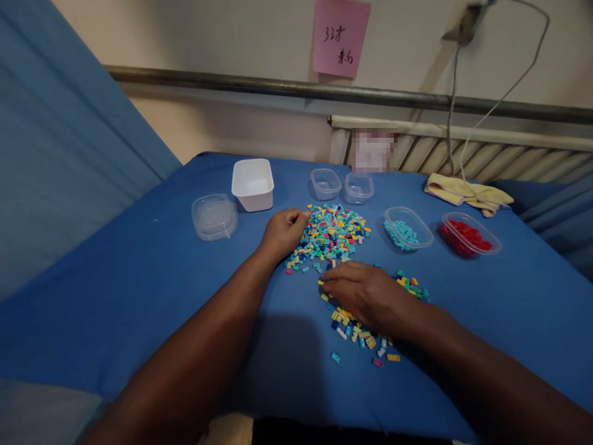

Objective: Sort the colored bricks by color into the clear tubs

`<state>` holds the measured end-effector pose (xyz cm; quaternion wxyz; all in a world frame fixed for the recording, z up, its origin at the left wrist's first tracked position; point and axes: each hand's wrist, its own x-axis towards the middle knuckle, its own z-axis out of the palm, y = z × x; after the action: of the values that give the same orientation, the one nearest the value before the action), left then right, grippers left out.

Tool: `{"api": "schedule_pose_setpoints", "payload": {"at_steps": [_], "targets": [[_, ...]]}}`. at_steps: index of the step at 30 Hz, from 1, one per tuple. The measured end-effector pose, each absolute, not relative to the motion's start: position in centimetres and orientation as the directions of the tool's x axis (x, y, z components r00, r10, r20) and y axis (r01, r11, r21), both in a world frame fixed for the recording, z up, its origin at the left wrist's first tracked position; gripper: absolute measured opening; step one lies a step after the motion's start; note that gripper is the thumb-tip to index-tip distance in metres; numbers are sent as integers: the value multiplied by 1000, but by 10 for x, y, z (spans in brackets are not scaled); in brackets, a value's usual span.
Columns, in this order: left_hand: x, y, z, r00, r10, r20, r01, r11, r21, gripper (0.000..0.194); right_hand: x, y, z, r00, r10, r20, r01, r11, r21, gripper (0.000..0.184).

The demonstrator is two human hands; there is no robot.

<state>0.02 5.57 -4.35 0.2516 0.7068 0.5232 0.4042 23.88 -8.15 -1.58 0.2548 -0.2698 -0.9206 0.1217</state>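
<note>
Small plastic building bricks of mixed colours lie in a large pile (331,232) in the middle of the blue-covered table. My left hand (281,235) rests at that pile's left edge, fingers curled and thumb against the forefinger; anything inside them is hidden. Nearer to me is a smaller, looser group of bricks (359,334), many of them yellow. Over it is my right hand (364,290), back up, its fingers drawn together and pointing left beside a yellow brick (320,282). Whatever its fingertips hold cannot be made out, and the hand covers part of the group.
To the right stand clear tubs of light-blue bricks (402,235) and red bricks (467,238). Behind are two clear tubs (325,184), a white container (252,184) and clear lids (214,217). A yellow cloth (463,191) and hanging cable (500,102) are at the back right.
</note>
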Motion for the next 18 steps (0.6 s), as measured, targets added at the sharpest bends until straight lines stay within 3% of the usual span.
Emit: {"api": "schedule_pose_setpoints", "payload": {"at_steps": [7, 13, 18], "targets": [[2, 55, -41, 123, 949, 290, 546, -308, 779, 43, 256, -75, -23, -537, 691, 483, 595, 717, -364, 37], [2, 53, -42, 143, 938, 316, 530, -342, 776, 43, 250, -81, -20, -739, 545, 396, 456, 837, -302, 33], [2, 52, -40, 159, 945, 285, 556, -325, 766, 43, 260, -84, -14, -604, 645, 468, 557, 762, -330, 26]]}}
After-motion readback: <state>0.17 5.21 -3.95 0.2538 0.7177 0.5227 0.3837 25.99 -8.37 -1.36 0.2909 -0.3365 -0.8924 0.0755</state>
